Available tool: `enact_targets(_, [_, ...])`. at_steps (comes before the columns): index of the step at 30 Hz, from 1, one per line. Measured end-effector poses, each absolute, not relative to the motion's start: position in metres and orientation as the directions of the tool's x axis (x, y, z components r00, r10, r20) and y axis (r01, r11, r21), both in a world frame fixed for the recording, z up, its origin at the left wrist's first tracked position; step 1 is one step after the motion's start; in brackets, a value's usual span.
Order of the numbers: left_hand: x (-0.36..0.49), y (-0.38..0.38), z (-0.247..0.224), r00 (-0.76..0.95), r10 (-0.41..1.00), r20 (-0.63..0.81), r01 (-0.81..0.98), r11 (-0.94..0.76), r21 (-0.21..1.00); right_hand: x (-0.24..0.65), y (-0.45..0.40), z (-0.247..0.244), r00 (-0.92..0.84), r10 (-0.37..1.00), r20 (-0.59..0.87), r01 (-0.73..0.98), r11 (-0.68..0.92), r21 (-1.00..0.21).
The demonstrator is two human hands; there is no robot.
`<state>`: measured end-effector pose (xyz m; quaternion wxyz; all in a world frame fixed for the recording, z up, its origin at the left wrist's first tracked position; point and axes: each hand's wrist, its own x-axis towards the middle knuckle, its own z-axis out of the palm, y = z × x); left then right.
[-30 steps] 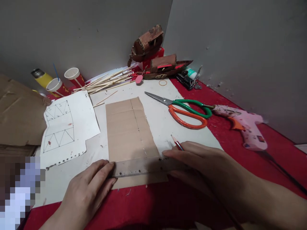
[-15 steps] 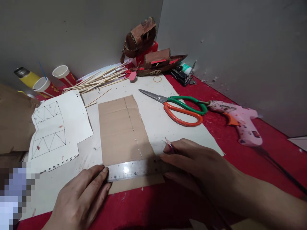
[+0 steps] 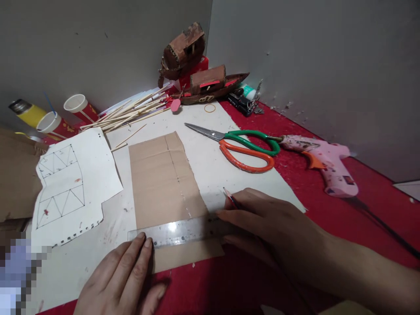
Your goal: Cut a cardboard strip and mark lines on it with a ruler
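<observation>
A clear ruler [image 3: 177, 232] lies across the lower part of a brown cardboard piece [image 3: 157, 183]. My left hand [image 3: 123, 275] rests its outstretched fingertips on the ruler's left end, the thumb spread away below it. At the right end, my right hand [image 3: 262, 214] holds a pencil [image 3: 229, 197], its tip pointing up and left; its lower fingers are in shadow by the ruler. A dashed pencil line runs down the cardboard's right side. Just above my right hand, scissors [image 3: 243, 148] with green and orange handles lie apart on white paper [image 3: 275, 192].
A pink glue gun [image 3: 328, 162] with a cord is at the right. A sheet with drawn triangles [image 3: 75, 188] lies left. Behind are thin sticks [image 3: 131, 110], paper cups [image 3: 78, 107], a yellow bottle [image 3: 29, 113] and a model boat [image 3: 213, 85]. Grey walls bound the table.
My left hand has shifted down, its thumb moving out from the ruler and more of the ruler's left end showing. My right hand stays nearly in place. The view has turned slightly.
</observation>
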<state>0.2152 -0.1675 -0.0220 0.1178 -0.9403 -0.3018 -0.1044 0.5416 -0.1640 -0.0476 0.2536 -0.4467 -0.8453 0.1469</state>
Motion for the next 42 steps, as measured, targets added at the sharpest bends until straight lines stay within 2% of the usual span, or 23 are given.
enact_targets(5, [0.216,-0.168,-0.025,0.809,0.504,0.304,0.566,-0.807,-0.169,0.543,-0.163,-0.046,-0.476,0.836,0.273,0.665,0.545,-0.511])
enact_targets(23, [0.219,-0.176,-0.028,0.828,0.498,0.259,0.555,-0.792,-0.252,0.546,-0.164,-0.050,-0.466,0.829,0.309,0.662,0.559,-0.500])
enact_targets(30, [0.220,-0.181,-0.028,0.815,0.536,0.220,0.577,-0.786,-0.223,0.545,-0.168,-0.057,-0.426,0.824,0.374,0.658,0.566,-0.497])
enact_targets(36, [0.212,-0.188,-0.025,0.823,0.551,0.137,0.567,-0.811,-0.147,0.549,-0.169,-0.068,-0.424,0.843,0.331,0.670,0.537,-0.513])
enact_targets(42, [0.209,-0.187,-0.028,0.818,0.559,0.138,0.573,-0.813,-0.101,0.549,-0.171,-0.066,-0.419,0.850,0.318,0.697,0.526,-0.488])
